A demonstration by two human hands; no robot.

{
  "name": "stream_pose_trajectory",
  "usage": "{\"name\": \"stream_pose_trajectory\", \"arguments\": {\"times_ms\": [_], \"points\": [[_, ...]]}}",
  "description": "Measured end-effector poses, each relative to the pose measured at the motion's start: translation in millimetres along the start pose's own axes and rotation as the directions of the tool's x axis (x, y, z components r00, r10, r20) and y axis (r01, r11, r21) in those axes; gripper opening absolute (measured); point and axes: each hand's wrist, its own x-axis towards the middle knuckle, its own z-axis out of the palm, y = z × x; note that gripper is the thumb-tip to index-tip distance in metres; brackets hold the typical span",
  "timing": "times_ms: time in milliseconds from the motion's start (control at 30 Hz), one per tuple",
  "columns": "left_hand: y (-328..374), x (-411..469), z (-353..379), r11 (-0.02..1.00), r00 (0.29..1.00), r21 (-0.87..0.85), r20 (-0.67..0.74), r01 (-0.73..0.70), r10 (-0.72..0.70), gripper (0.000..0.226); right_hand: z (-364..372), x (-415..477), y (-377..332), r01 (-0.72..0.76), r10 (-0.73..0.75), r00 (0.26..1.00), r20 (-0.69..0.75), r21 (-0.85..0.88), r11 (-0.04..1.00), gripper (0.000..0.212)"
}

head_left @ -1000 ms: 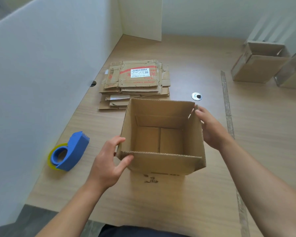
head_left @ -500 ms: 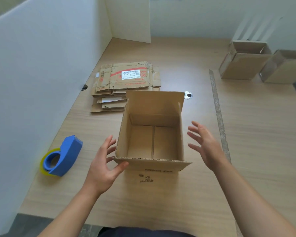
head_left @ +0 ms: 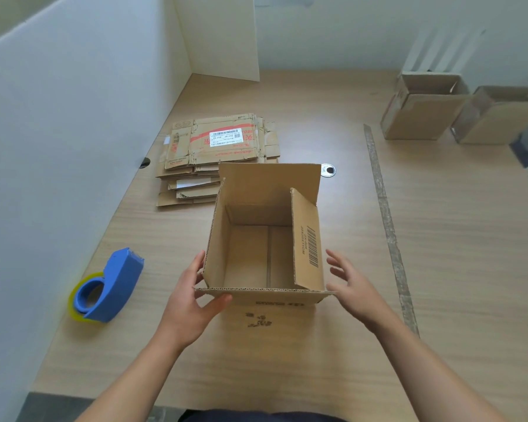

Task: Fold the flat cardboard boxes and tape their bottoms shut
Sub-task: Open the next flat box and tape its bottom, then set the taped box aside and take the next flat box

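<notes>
A: Position of open-topped brown cardboard box?
B: Centre of frame, upright on light wooden table; far flap standing up; right flap with printed barcode tipped inward; near flap splayed toward bottom of frame; seam between bottom flaps visible inside.
A: Left hand?
B: At box's lower-left corner; fingers fairly straight against left wall, thumb just under near flap; touching, not clamped round anything.
A: Right hand?
B: Just right of box, apart from it; fingers spread and relaxed, holding nothing.
A: Rest of task stuff?
B: Stack of flattened brown cardboard boxes above centre, just behind upright box, white barcode label on top sheet; blue tape dispenser with yellowish roll lower left, well apart from left hand.
A: Other clutter?
B: Two assembled brown boxes upper right, side by side; grey strip running down table right of centre; round metal grommet beside far flap; white partition panel along left edge.
</notes>
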Motion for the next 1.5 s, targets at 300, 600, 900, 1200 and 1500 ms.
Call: {"name": "stream_pose_trajectory", "arguments": {"times_ms": [300, 600, 900, 1200, 1500], "points": [[7, 2, 17, 0.973, 0.990, -0.188, 0.069, 0.135, -0.124, 0.042, 23, -3, 17, 0.008, -0.049, 0.957, 0.285, 0.143, 0.990, 0.110], [30, 11, 12, 0.986, 0.990, -0.150, -0.104, 0.078, -0.094, 0.023, 31, -13, -9, 0.088, -0.089, 0.996, -0.013, 0.363, 0.927, 0.087], [51, 21, 13, 0.968, 0.996, -0.250, -0.084, 0.012, -0.035, 0.022, 24, -25, -37, 0.168, -0.145, 0.986, -0.085, 0.523, 0.836, 0.073], [79, 25, 7, 0.982, 0.993, -0.150, -0.002, -0.117, 0.118, 0.033, 18, -45, -61, 0.301, -0.109, 0.928, -0.355, 0.546, 0.782, 0.066], [106, 41, 25, 0.978, 0.951, -0.015, 0.229, -0.209, 0.207, 0.063, -13, -77, -48, 0.410, -0.073, 0.813, -0.577, 0.479, 0.777, 0.062]]}}
